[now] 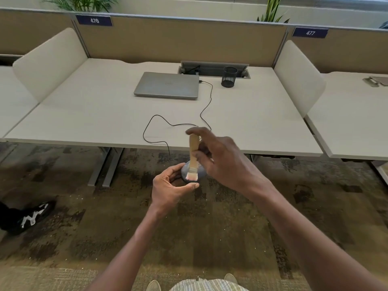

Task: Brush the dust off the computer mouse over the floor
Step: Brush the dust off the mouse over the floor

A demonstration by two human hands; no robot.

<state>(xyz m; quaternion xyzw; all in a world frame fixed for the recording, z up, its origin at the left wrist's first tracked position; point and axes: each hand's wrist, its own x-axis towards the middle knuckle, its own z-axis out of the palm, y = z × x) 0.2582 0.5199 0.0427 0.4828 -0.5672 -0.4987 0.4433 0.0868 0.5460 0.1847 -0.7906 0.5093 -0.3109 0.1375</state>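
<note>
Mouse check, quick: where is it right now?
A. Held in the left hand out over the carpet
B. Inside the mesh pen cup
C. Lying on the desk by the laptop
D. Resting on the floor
A: the left hand grips the mouse past the desk edge, over the carpet, brush bristles on it.

Left hand (171,186) cradles the mouse (201,172) above the carpet (105,238); right hand (222,160) holds the brush (193,158) against it.

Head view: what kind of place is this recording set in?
Most likely an open-plan office. Numbered partition signs 476 and 477 mark rows of desks, with a closed laptop, a mesh pen cup and patterned carpet.
</note>
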